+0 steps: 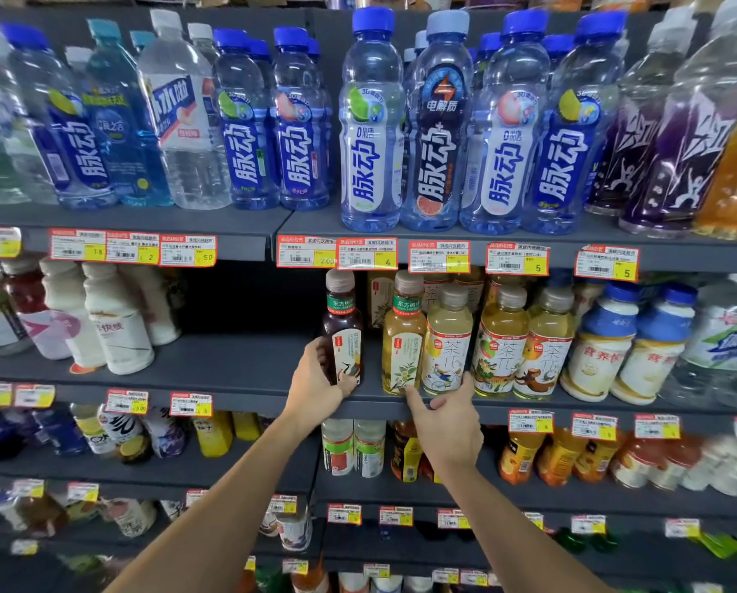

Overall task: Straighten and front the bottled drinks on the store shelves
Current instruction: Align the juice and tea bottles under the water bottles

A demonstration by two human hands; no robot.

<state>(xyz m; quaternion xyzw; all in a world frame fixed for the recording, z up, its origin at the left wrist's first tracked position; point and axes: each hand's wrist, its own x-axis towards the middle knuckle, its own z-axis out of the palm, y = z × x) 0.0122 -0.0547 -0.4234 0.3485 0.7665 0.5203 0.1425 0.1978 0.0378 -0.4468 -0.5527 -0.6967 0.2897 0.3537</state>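
Grip of left hand [315, 378] clamped round the dark tea bottle [341, 323], which stands upright at the front edge of the middle shelf [238, 370]. The right hand [448, 425] is at the base of the pale tea bottle [403, 340]; fingers spread, cannot tell if holding. Judgement: partway. Blue-capped bottles [439, 134] above look fronted; white bottles [118, 327] lean, with a gap beside them.

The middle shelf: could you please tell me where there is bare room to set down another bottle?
The widest bare patch of the dark grey metal shelf lies between the white opaque plastic bottles and the dark brown tea bottle that the left hand grips. From the yellow tea bottles rightward to the blue-capped white bottles it is crowded.
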